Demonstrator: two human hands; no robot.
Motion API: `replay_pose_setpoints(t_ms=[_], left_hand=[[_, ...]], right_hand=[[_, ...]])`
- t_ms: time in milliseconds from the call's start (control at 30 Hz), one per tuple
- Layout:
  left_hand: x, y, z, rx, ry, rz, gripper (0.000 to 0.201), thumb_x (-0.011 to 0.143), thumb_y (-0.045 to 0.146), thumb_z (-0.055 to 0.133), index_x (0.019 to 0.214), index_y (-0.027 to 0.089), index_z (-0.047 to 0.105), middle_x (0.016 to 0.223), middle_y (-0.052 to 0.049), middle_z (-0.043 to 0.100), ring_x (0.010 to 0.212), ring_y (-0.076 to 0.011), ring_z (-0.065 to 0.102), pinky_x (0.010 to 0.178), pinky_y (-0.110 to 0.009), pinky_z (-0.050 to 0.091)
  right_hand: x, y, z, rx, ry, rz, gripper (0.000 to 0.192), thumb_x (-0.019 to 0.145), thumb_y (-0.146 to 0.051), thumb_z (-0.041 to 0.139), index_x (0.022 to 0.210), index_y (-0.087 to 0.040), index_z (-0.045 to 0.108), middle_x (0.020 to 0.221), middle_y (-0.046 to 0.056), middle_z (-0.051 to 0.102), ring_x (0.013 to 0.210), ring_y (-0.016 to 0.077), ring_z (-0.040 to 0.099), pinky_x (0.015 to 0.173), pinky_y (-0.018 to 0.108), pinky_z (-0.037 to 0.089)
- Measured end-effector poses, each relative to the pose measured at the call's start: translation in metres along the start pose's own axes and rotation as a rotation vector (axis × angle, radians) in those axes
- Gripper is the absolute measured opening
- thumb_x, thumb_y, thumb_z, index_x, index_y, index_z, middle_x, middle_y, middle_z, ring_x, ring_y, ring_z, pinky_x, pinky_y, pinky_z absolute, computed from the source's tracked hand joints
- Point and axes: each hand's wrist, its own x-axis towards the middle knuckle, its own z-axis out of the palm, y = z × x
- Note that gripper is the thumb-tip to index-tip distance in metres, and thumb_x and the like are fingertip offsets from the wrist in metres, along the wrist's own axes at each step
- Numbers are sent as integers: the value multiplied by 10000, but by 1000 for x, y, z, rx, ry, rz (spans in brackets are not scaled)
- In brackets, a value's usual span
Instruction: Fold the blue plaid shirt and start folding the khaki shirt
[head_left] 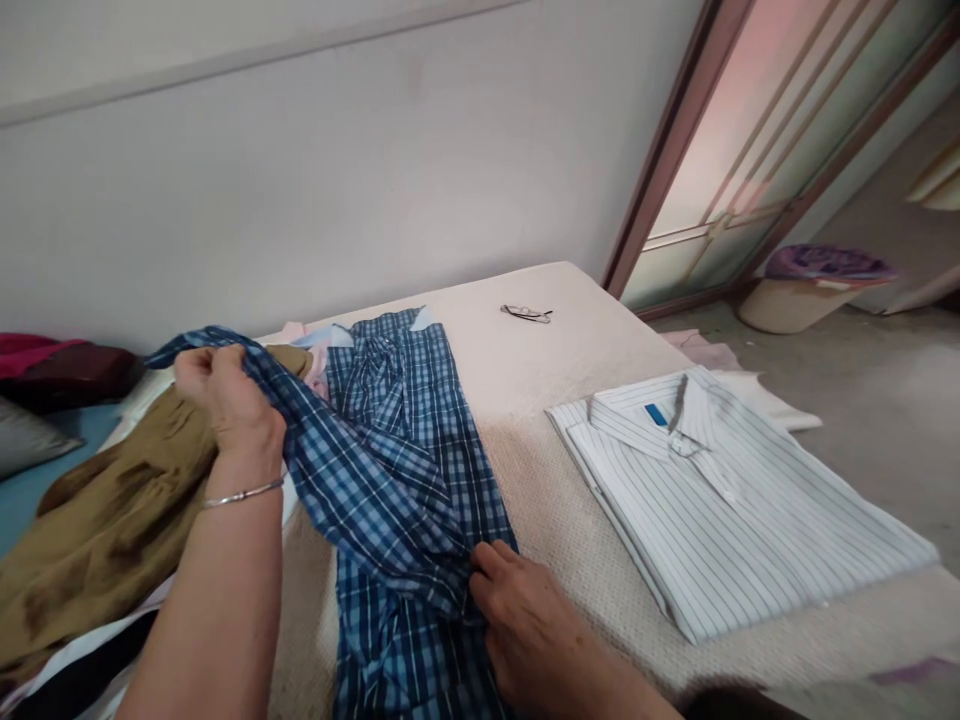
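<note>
Your left hand [225, 395] grips a raised sleeve of the blue checked shirt [409, 470], fingers closed. Your right hand [525, 615] pinches the shirt's edge on the bed [540, 500]. A folded striped shirt [720, 500] lies to the right, glasses [526, 314] beyond.

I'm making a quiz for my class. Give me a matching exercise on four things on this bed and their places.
Things:
1. blue checked shirt
2. striped shirt
3. glasses
4. brown garment

Places:
A. folded, right side of the bed
B. far edge, near the wall
C. heaped at the left
D. held by both hands

Pairs: 1-D, 2-A, 3-B, 4-C
</note>
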Motion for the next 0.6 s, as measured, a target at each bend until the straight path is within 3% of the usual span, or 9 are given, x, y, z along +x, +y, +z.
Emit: replay_pose_setpoints(t_ms=[100, 200, 267, 333, 433, 467, 533, 600], left_hand=[[-9, 8, 9, 75, 100, 121, 209, 735, 133, 619, 733, 213, 426, 741, 36, 409, 698, -123, 448, 702, -296, 408], [-29, 18, 28, 128, -7, 217, 198, 766, 100, 621, 767, 210, 457, 754, 41, 434, 722, -127, 454, 744, -296, 423], [-47, 28, 50, 132, -91, 280, 183, 783, 95, 608, 784, 209, 465, 760, 41, 446, 742, -133, 464, 770, -301, 432], [-67, 41, 80, 147, -262, 332, 147, 822, 130, 600, 795, 209, 479, 783, 29, 484, 788, -146, 499, 809, -309, 444], [-90, 63, 124, 126, -717, 400, 32, 911, 237, 565, 909, 212, 544, 943, -16, 608, 948, -184, 581, 912, -342, 462], [-94, 69, 134, 102, -887, 423, 80, 932, 279, 555, 977, 214, 566, 1039, -36, 635, 1026, -199, 593, 952, -354, 460], [-94, 78, 140, 61, -1157, 452, 208, 953, 352, 542, 1114, 225, 580, 1209, -65, 639, 1167, -219, 586, 1000, -361, 455], [-89, 79, 127, 98, -1261, 442, 275, 958, 390, 532, 1179, 234, 582, 1264, -73, 641, 1207, -222, 590, 986, -350, 472]], right_hand=[[0, -1, 1, -5, 6, -3, 208, 787, -114, 489, 918, -156, 646, 1117, 117, 595, 999, 246, 536, 897, 396, 489], [2, -2, 2, -16, 6, -4, 201, 787, -118, 494, 914, -154, 645, 1084, 117, 595, 991, 252, 533, 888, 406, 493], [3, -1, 3, -15, 4, -3, 200, 775, -118, 506, 912, -155, 647, 1060, 114, 596, 981, 252, 534, 875, 399, 498], [4, -1, 3, -8, 3, 0, 202, 766, -116, 515, 912, -156, 650, 1053, 113, 597, 988, 252, 537, 887, 391, 499], [5, 0, 2, 9, -2, 17, 218, 771, -110, 513, 926, -153, 659, 1070, 114, 604, 1015, 252, 547, 935, 388, 494], [5, -1, 1, 12, -10, 24, 222, 772, -107, 508, 927, -153, 661, 1076, 114, 606, 1018, 250, 550, 953, 389, 490], [5, -1, 0, 11, -26, 41, 226, 771, -101, 503, 923, -151, 662, 1093, 119, 609, 1020, 247, 556, 990, 397, 477], [6, 0, 0, 3, -35, 51, 228, 772, -93, 495, 920, -149, 660, 1113, 127, 610, 1039, 249, 556, 1014, 404, 463]])
